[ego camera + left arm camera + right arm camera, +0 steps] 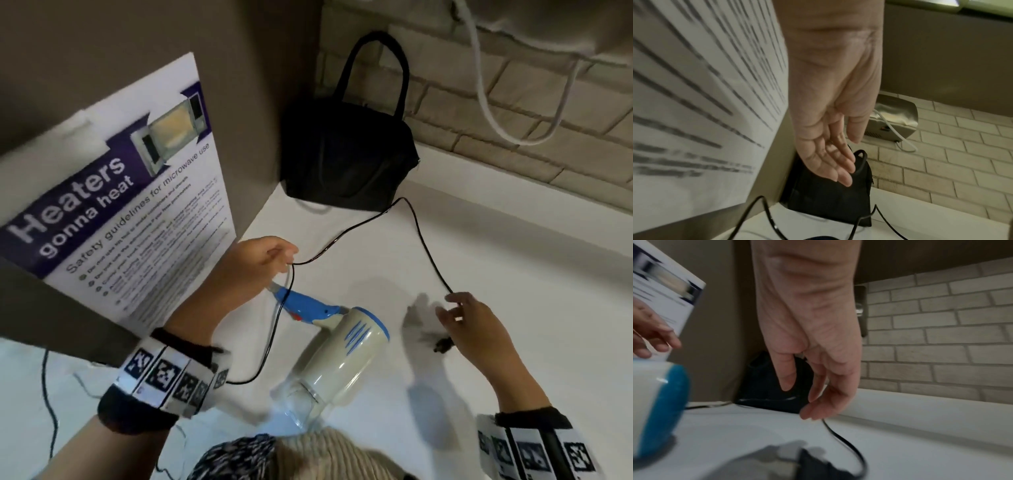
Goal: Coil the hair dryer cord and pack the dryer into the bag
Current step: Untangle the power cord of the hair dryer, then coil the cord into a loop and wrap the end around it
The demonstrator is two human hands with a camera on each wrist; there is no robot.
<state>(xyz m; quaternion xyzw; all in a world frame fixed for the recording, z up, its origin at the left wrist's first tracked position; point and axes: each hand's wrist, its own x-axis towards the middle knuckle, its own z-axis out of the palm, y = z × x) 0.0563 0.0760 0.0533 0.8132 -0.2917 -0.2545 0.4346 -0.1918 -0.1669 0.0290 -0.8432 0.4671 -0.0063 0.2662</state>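
On the white countertop (479,240), just below the person's chest, the cream-and-blue plastic hair dryer (339,346) is lying on its side, its long axis running from the blue folding handle at upper left down to the clear nozzle at lower right. The thin black power cord (346,236) is leaving the handle end, sweeping out toward the black fabric tote bag (346,154) standing in the back corner, then doubling back to the right. The left hand (253,270) is hovering right at the handle end, fingers loosely extended in the wrist view, the cord draping over its fingertips rather than being clamped. The right hand (469,322) is lightly pinching the cord near its far end, and the black plug (818,465) is dangling just beneath it above the counter. So the slack is lying away from both hands, toward the bag; I'd judge the right hand needs to bring its end leftward across the dryer to start looping. The leaning poster (113,212) is reading "Heaters gonna heat" and "Safety guidelines for microwave use".
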